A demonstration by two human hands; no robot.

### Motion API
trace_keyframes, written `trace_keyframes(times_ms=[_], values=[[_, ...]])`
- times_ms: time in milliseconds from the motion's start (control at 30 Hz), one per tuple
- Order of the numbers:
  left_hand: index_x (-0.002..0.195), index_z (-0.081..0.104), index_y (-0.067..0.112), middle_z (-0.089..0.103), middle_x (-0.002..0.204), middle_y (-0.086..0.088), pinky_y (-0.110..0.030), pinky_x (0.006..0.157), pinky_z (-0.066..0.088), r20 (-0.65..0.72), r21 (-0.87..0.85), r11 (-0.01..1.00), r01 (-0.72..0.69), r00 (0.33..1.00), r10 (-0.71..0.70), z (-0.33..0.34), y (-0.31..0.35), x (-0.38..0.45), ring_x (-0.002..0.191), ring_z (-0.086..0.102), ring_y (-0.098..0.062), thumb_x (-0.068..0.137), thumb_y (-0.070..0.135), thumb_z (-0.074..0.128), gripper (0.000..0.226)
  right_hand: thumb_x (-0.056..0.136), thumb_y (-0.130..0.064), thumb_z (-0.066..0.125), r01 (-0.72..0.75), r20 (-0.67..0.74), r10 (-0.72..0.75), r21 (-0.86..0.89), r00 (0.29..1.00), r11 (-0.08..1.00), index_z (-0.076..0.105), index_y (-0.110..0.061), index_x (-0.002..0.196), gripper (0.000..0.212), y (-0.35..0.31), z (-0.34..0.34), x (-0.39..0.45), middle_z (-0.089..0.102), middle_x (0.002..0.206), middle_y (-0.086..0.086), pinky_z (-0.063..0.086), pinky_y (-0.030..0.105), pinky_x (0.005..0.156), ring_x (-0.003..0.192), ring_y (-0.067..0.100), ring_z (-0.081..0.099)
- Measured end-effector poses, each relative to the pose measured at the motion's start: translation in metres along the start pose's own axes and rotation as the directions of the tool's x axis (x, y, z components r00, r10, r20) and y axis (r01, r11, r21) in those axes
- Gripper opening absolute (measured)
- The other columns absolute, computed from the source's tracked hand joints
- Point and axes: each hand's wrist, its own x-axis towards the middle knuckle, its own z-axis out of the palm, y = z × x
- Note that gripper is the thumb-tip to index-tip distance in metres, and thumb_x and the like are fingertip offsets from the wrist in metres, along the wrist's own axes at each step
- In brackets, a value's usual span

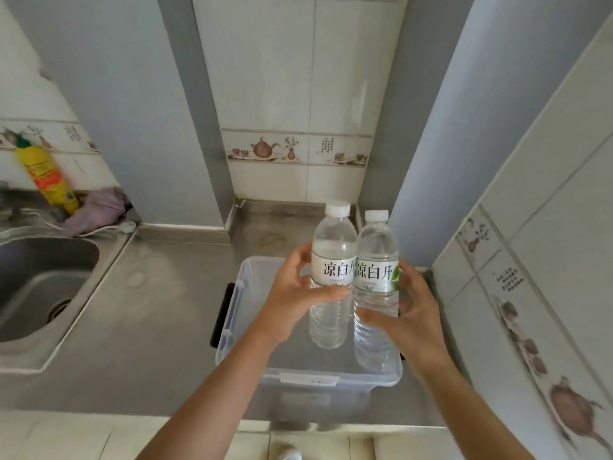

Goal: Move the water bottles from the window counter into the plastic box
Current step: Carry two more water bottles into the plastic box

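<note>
Clear plastic fills the middle of the view: two upright water bottles, side by side and touching, held over the translucent plastic box (243, 327). The left hand (293, 298) curls around the left bottle (331, 270), thumb across the front below its white label. The right hand (409, 313) wraps the right bottle (376, 273) the same way, fingers bent behind it. Both bottles have white screw caps and ribbed lower bodies. The rectangular box has a black handle on its left side and sits on a brushed steel counter (159, 313), near a steel sink (39, 280).
</note>
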Motion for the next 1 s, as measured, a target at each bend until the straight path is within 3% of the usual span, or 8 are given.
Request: trace_keyframes(times_ms=[167, 233, 333, 433, 600, 767, 867, 1000], values=[[0.117, 0.057, 0.029, 0.066, 0.118, 0.008, -0.028, 0.089, 0.054, 0.044, 0.109, 0.994, 0.010, 0.999, -0.015, -0.006, -0.021, 0.022, 0.111, 0.063, -0.011, 0.055, -0.003, 0.090, 0.078, 0.053, 0.007, 0.087, -0.042, -0.060, 0.040, -0.021, 0.997, 0.999, 0.054, -0.015, 0.121, 0.078, 0.009, 0.005, 0.019, 0.069, 0.107, -0.006, 0.055, 0.015, 0.067, 0.088, 0.001, 0.068], [0.119, 0.056, 0.028, 0.066, 0.117, 0.004, -0.025, 0.088, 0.053, 0.066, 0.149, 0.989, -0.002, 0.998, -0.008, -0.007, -0.030, 0.028, 0.111, 0.060, -0.010, 0.054, -0.002, 0.091, 0.080, 0.053, 0.006, 0.087, -0.057, -0.081, 0.054, -0.031, 0.995, 0.998, 0.054, -0.014, 0.120, 0.077, 0.017, 0.006, 0.025, 0.069, 0.107, -0.004, 0.055, 0.017, 0.067, 0.090, 0.005, 0.069], [0.119, 0.058, 0.026, 0.067, 0.110, 0.004, -0.026, 0.092, 0.051, 0.072, 0.220, 0.975, -0.037, 0.997, 0.021, -0.009, -0.041, 0.033, 0.106, 0.061, -0.013, 0.051, 0.001, 0.093, 0.080, 0.052, 0.001, 0.090, -0.081, -0.097, 0.073, -0.072, 0.993, 0.994, 0.055, -0.018, 0.119, 0.078, 0.028, 0.007, 0.031, 0.069, 0.107, -0.005, 0.057, 0.028, 0.076, 0.096, 0.009, 0.068], [0.113, 0.056, 0.038, 0.069, 0.105, 0.012, -0.024, 0.092, 0.050, 0.089, 0.316, 0.941, -0.121, 0.991, 0.097, -0.009, -0.050, 0.034, 0.101, 0.062, -0.002, 0.049, 0.016, 0.094, 0.078, 0.050, -0.003, 0.091, -0.108, -0.127, 0.093, -0.117, 0.987, 0.987, 0.057, -0.022, 0.115, 0.076, 0.037, 0.007, 0.032, 0.069, 0.104, -0.006, 0.057, 0.032, 0.080, 0.094, 0.006, 0.067], [0.114, 0.050, 0.049, 0.064, 0.109, 0.010, -0.017, 0.088, 0.049, 0.073, 0.422, 0.874, -0.242, 0.970, 0.233, -0.003, -0.065, 0.025, 0.102, 0.062, -0.004, 0.051, 0.039, 0.088, 0.074, 0.050, -0.015, 0.093, -0.151, -0.124, 0.125, -0.232, 0.984, 0.961, 0.054, -0.045, 0.099, 0.069, 0.044, 0.004, 0.029, 0.067, 0.101, -0.012, 0.054, 0.033, 0.083, 0.094, 0.007, 0.065], [0.124, 0.049, 0.029, 0.050, 0.119, 0.024, -0.020, 0.085, 0.052, 0.140, 0.513, 0.771, -0.379, 0.922, 0.360, -0.010, -0.079, 0.019, 0.102, 0.060, -0.004, 0.061, 0.031, 0.087, 0.073, 0.055, -0.021, 0.091, -0.157, -0.066, 0.143, -0.394, 0.988, 0.905, 0.046, -0.041, 0.102, 0.069, 0.052, 0.004, 0.025, 0.056, 0.095, -0.024, 0.045, 0.020, 0.078, 0.090, 0.005, 0.058], [0.123, 0.051, 0.022, 0.044, 0.124, 0.024, -0.017, 0.087, 0.051, 0.156, 0.514, 0.776, -0.365, 0.930, 0.334, -0.015, -0.090, 0.018, 0.106, 0.058, -0.002, 0.066, 0.029, 0.083, 0.067, 0.057, -0.030, 0.090, -0.138, -0.042, 0.136, -0.527, 0.990, 0.839, 0.050, -0.027, 0.112, 0.068, 0.059, 0.009, 0.021, 0.057, 0.097, -0.015, 0.047, 0.024, 0.081, 0.095, 0.012, 0.059], [0.120, 0.050, 0.024, 0.047, 0.122, 0.014, -0.017, 0.087, 0.051, 0.144, 0.492, 0.818, -0.298, 0.955, 0.261, -0.019, -0.096, 0.020, 0.107, 0.056, -0.001, 0.065, 0.019, 0.086, 0.065, 0.051, -0.028, 0.092, -0.087, -0.074, 0.055, -0.569, 0.996, 0.818, 0.050, -0.023, 0.116, 0.077, 0.064, 0.013, 0.019, 0.055, 0.101, -0.014, 0.048, 0.026, 0.083, 0.096, 0.013, 0.059]])
